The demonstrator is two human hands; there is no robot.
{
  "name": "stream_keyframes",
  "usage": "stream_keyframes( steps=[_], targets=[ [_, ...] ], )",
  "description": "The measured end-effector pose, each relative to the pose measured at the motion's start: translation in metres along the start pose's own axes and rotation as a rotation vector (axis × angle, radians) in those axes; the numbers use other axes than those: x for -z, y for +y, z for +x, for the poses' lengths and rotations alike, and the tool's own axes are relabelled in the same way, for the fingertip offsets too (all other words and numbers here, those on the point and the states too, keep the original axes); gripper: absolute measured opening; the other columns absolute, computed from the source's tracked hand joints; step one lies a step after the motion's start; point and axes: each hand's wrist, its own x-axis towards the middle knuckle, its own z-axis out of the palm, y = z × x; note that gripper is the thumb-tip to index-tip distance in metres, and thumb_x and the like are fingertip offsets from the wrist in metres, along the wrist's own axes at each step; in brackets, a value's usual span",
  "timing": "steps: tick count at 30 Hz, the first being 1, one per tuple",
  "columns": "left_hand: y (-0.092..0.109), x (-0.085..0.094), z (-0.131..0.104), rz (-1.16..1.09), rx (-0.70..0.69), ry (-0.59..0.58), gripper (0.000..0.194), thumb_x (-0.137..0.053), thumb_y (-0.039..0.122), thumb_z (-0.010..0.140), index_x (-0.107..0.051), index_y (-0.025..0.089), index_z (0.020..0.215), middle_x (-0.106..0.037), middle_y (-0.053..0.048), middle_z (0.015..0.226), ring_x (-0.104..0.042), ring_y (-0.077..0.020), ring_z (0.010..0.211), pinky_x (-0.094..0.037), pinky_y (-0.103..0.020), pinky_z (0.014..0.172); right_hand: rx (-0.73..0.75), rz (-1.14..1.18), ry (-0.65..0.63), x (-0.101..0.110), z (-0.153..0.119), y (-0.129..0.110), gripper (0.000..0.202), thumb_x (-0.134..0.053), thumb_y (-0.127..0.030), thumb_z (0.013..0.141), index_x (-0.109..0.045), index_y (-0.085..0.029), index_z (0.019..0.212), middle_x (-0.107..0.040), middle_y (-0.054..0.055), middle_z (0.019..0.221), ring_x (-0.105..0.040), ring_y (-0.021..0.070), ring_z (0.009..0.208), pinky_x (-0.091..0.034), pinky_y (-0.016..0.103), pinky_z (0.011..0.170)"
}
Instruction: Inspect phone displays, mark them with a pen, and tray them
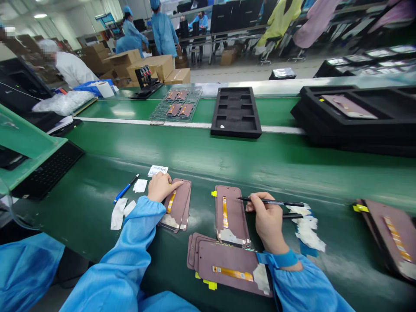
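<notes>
My left hand (pixel 161 187) is closed at the upper left edge of a small stack of brownish phone screen panels (pixel 182 206), with the thumb lying over the top one. My right hand (pixel 269 223) holds a slim black pen (pixel 289 203) in a pinch, its tip pointing left over the upper part of another phone screen panel (pixel 236 214). That panel has an orange flex cable and a yellow tab. A second black stick-like piece (pixel 292 215) shows beyond the right hand. Nearest me is a fanned stack of similar panels (pixel 201 255), partly under the right sleeve.
White paper scraps (pixel 308 232) lie right of my right hand. A blue pen (pixel 125 189) and paper pieces (pixel 119 213) lie on the left. More panels (pixel 378 221) are stacked far right. Behind stand a black foam tray (pixel 256 125), a clear tray (pixel 159 110) and stacked trays (pixel 357 134).
</notes>
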Motion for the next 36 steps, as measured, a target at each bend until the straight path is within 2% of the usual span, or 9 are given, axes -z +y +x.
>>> stream_keyframes(
  steps=[4,9,12,15,20,25,28,33,36],
  targets=[
    [-0.017,0.000,0.003,-0.082,0.016,-0.035,0.037,-0.068,0.054,0.071,-0.058,0.020,0.059,-0.061,-0.004,0.075,-0.057,-0.0235,0.086,-0.042,-0.032,0.079,-0.005,0.001,-0.001,0.001,0.000,0.000,0.023,-0.066,-0.038,0.082,-0.057,-0.020,0.072,-0.054,-0.005,0.052,-0.051,0.0122,0.047,-0.042,0.026,0.052],
    [-0.034,0.015,0.005,-0.270,0.106,-0.022,0.038,-0.060,0.056,0.073,-0.051,0.021,0.064,-0.058,0.001,0.059,-0.058,-0.0173,0.062,-0.043,-0.027,0.058,-0.014,0.026,0.003,0.002,0.001,0.001,0.022,-0.065,-0.037,0.082,-0.057,-0.020,0.072,-0.054,-0.005,0.053,-0.051,0.0115,0.047,-0.041,0.025,0.051],
    [-0.037,0.023,0.007,-0.376,0.150,-0.063,0.039,-0.062,0.057,0.069,-0.051,0.021,0.067,-0.058,0.002,0.054,-0.057,-0.0165,0.053,-0.042,-0.025,0.048,-0.019,0.049,0.000,0.002,0.002,0.001,0.022,-0.066,-0.037,0.081,-0.057,-0.020,0.071,-0.054,-0.005,0.052,-0.051,0.0110,0.047,-0.041,0.024,0.051],
    [-0.032,0.024,0.008,-0.439,0.146,-0.098,0.040,-0.066,0.058,0.065,-0.058,0.019,0.070,-0.063,-0.001,0.059,-0.059,-0.0176,0.056,-0.043,-0.025,0.046,-0.029,0.091,0.004,0.001,0.003,0.001,0.023,-0.068,-0.038,0.080,-0.057,-0.020,0.071,-0.054,-0.005,0.053,-0.051,0.0109,0.047,-0.042,0.024,0.050],
    [-0.020,0.034,0.004,-0.512,0.113,-0.069,0.043,-0.071,0.058,0.061,-0.060,0.017,0.067,-0.066,-0.003,0.068,-0.060,-0.0174,0.065,-0.043,-0.023,0.049,-0.068,0.191,0.032,0.000,0.006,-0.002,0.022,-0.070,-0.037,0.076,-0.058,-0.020,0.070,-0.055,-0.005,0.053,-0.050,0.0102,0.045,-0.041,0.023,0.046],
    [0.012,0.052,-0.002,-0.660,0.060,-0.167,0.051,-0.067,0.058,0.069,-0.063,0.017,0.099,-0.067,-0.002,0.073,-0.062,-0.0160,0.065,-0.047,-0.023,0.049,-0.122,0.340,0.075,-0.001,0.009,-0.011,0.020,-0.067,-0.034,0.073,-0.054,-0.020,0.067,-0.048,-0.007,0.049,-0.045,0.0086,0.041,-0.040,0.022,0.043],
    [0.046,0.037,-0.004,-0.714,-0.007,-0.249,0.047,-0.064,0.054,0.074,-0.063,0.017,0.103,-0.065,-0.001,0.070,-0.060,-0.0131,0.059,-0.048,-0.022,0.049,-0.135,0.400,0.108,0.000,0.011,-0.017,0.018,-0.066,-0.032,0.071,-0.052,-0.021,0.066,-0.047,-0.007,0.049,-0.042,0.0080,0.041,-0.040,0.022,0.042],
    [0.098,-0.029,-0.007,-0.674,-0.126,-0.369,0.028,-0.058,0.039,0.083,-0.062,0.016,0.099,-0.058,0.003,0.058,-0.056,-0.0121,0.049,-0.050,-0.025,0.048,-0.114,0.403,0.116,0.004,0.013,-0.019,0.018,-0.064,-0.032,0.071,-0.051,-0.021,0.064,-0.046,-0.007,0.049,-0.041,0.0079,0.041,-0.040,0.022,0.042],
    [0.112,-0.059,-0.008,-0.572,-0.206,-0.319,0.015,-0.057,0.028,0.085,-0.063,0.017,0.094,-0.059,0.002,0.060,-0.058,-0.0143,0.055,-0.052,-0.030,0.059,-0.090,0.339,0.097,0.005,0.012,-0.017,0.019,-0.063,-0.033,0.074,-0.051,-0.021,0.066,-0.045,-0.007,0.049,-0.042,0.0084,0.041,-0.040,0.022,0.043]
  ],
)
